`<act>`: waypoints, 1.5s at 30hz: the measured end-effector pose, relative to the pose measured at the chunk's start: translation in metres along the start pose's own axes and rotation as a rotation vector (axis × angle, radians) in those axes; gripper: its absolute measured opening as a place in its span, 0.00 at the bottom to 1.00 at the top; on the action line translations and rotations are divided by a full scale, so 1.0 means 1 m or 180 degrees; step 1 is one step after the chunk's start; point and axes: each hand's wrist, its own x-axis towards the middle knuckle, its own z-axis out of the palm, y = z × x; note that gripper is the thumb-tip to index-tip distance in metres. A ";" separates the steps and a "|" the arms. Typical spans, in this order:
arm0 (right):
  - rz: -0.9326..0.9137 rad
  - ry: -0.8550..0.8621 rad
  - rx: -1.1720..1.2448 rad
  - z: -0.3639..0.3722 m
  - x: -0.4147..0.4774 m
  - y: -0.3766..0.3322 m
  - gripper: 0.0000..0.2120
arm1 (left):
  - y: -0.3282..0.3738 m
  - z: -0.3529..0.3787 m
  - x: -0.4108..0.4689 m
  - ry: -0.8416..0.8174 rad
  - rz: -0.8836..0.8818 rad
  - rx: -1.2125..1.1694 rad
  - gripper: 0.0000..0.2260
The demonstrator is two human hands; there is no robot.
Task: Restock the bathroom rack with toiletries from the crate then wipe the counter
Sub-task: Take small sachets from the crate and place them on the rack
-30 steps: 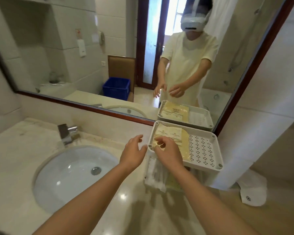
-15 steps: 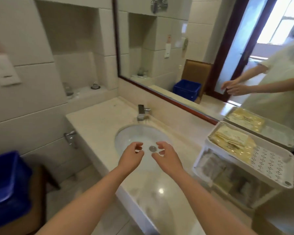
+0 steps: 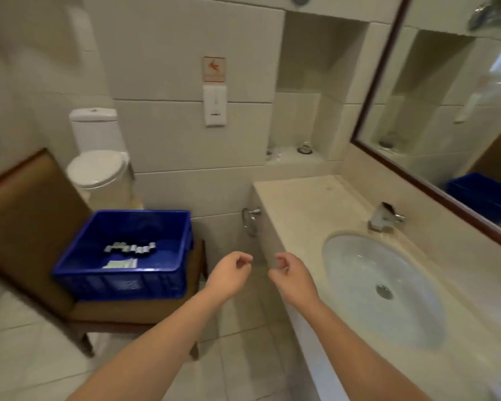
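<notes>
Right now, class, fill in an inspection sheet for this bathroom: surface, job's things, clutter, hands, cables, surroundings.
Surface: pale counter with sunken sink and faucet.
Job's things: blue crate on a chair, holding small bottles and a flat packet.
Clutter: small items in the wall niche, too blurred to name.
Hands: left hand and right hand loosely curled, holding nothing, between crate and counter.
Cables: nothing seen.
Surroundings: toilet behind the chair; mirror above the counter.
</notes>
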 end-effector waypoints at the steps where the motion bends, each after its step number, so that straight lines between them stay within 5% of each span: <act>1: -0.0045 -0.0049 0.0028 0.020 0.008 -0.014 0.19 | -0.011 -0.021 0.004 0.0054 -0.0040 0.0019 0.07; 18: -0.0456 -0.0916 0.0138 0.273 0.078 -0.174 0.20 | -0.160 -0.281 0.032 0.0771 -0.0660 0.0157 0.11; 30: -0.0310 -0.1394 0.0010 0.370 0.142 -0.205 0.18 | -0.241 -0.347 0.078 0.0968 -0.1182 0.0024 0.10; 45: 0.0497 -0.2017 -0.0130 0.490 0.273 -0.194 0.18 | -0.333 -0.394 0.205 0.0602 -0.1959 0.0182 0.15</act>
